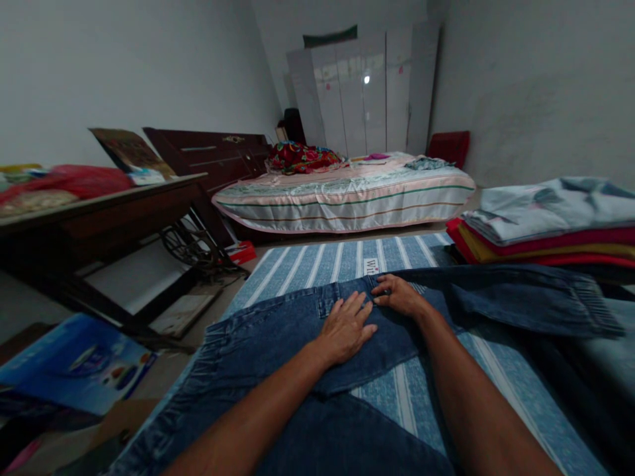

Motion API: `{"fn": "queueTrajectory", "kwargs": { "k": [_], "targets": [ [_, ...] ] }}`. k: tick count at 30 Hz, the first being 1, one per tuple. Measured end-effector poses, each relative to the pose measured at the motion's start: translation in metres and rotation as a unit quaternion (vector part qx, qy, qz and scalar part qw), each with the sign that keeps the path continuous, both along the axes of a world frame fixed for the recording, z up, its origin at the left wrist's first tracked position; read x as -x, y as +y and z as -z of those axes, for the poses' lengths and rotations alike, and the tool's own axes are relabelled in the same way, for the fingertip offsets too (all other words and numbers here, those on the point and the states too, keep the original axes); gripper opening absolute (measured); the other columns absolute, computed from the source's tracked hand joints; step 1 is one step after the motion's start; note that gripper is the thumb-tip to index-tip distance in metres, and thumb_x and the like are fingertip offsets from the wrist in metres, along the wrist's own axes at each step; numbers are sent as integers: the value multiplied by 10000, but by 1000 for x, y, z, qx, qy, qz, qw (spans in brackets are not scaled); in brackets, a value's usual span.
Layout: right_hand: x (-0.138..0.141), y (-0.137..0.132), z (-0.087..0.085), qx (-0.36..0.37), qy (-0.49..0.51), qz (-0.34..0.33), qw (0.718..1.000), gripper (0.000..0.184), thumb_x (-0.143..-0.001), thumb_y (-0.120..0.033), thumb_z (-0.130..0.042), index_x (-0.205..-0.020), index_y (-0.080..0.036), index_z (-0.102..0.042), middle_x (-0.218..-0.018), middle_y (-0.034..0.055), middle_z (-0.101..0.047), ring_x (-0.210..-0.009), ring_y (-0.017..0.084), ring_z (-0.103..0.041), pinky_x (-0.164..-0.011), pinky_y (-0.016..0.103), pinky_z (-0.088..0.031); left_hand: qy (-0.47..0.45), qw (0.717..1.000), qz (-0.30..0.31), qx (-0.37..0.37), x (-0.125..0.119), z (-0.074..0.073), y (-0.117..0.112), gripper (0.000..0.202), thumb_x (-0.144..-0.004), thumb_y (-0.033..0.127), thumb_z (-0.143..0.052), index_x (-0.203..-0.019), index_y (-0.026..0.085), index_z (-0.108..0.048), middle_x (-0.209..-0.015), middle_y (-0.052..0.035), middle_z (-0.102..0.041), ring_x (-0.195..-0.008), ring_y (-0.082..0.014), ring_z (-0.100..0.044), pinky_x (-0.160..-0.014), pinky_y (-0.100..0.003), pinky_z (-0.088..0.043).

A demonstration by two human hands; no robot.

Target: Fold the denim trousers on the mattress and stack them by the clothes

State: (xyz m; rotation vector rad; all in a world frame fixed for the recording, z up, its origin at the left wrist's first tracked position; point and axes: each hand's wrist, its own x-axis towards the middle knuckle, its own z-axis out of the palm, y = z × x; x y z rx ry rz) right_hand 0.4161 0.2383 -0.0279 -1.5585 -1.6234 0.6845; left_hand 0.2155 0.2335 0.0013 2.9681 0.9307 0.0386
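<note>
A pair of dark blue jeans (278, 337) lies spread on a blue-and-white striped mat (342, 258). My left hand (346, 326) rests flat on the denim, fingers stretched out and together. Just to its right, my right hand (399, 295) presses on the jeans near the folded edge, fingers curled down onto the cloth; nothing is lifted. A second leg or piece of denim (526, 297) stretches off to the right.
A stack of folded cloths (546, 225) in pale blue, red and yellow sits at the right. A striped mattress (347, 195) lies ahead before white wardrobes (364, 89). A dark sewing table (99, 225) stands at left, a blue box (74, 360) below it.
</note>
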Motion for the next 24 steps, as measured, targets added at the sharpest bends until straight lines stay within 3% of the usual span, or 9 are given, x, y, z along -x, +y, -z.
{"fn": "queueTrajectory", "kwargs": {
  "k": [14,17,21,24],
  "targets": [
    [0,1,2,0,-9,-3,1000,222,-664,-225,-713,-882,-192,-738,-1235,100,-549,-1151,243,-514,-994,362,-378,26,997,-37,58,-2,-8,-5,554,-925,448,-332,-1414,189,-301,-1505,-127,-228,-1390,-273,-172,-1090,-551,-156],
    [0,2,4,-4,-7,-3,1000,222,-659,-221,-713,-879,-202,-739,-1233,94,-555,-1152,244,-515,-992,365,-380,20,996,-40,74,-3,-14,-2,528,-908,413,-392,-1378,173,-364,-1473,-141,-306,-1370,-278,-240,-1079,-564,-189],
    [-2,5,8,-8,-8,-2,1000,232,-649,-230,-717,-879,-213,-739,-1228,81,-561,-1148,247,-516,-994,373,-376,-62,995,-66,37,-9,-16,11,367,-897,301,-420,-1211,155,-543,-1375,-128,-466,-1300,-237,-385,-1066,-463,-302],
    [-3,7,10,-10,-12,-4,1000,258,-633,-244,-728,-889,-209,-738,-1224,86,-559,-1146,253,-513,-1001,380,-366,-93,992,-85,-4,-23,-11,26,319,-898,225,-387,-1137,149,-584,-1339,-123,-502,-1269,-206,-426,-1059,-373,-336]
  ]
}}
